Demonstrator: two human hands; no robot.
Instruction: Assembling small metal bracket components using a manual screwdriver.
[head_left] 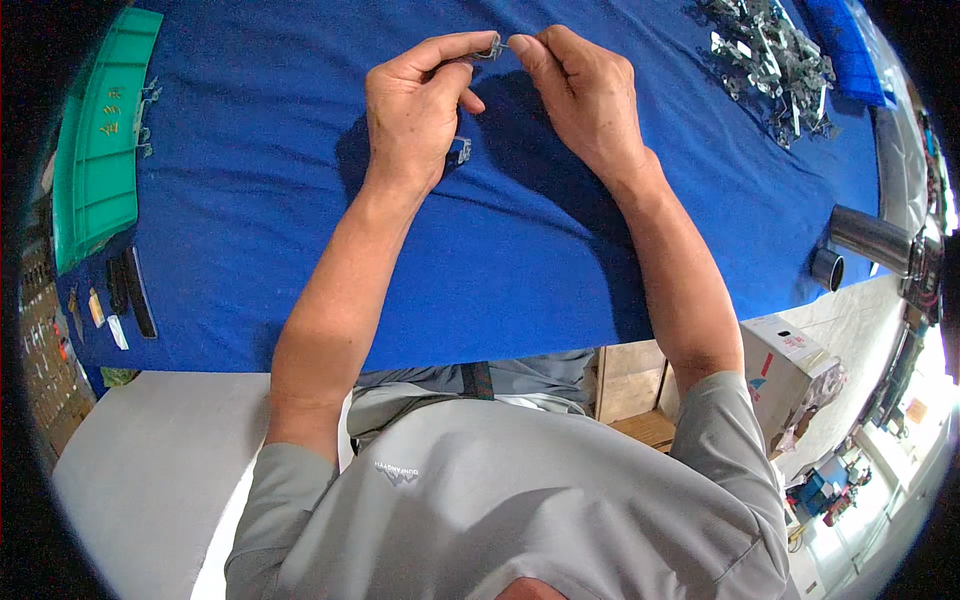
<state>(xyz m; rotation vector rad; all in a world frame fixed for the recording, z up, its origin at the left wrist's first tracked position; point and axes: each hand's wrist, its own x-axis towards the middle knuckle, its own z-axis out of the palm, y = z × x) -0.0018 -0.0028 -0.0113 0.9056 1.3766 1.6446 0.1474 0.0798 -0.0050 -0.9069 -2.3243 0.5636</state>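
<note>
Both of my hands meet over the blue cloth at the top of the view. My left hand [412, 118] is closed, with a small bent metal part [489, 50] held at its fingertips. The thumb and index finger of my right hand [590, 95] are pinched at the right end of that part, where a thin piece shows; the fingertips hide its exact shape. A second small metal part [463, 150] lies on the cloth beside my left wrist.
A heap of metal parts [785, 75] lies at the far right, by a blue bin [848, 50]. At the left stands a green bin [105, 130] with small parts along its edge. Dark slim tools [138, 292] lie near left; a metal cylinder [868, 240] stands out at right.
</note>
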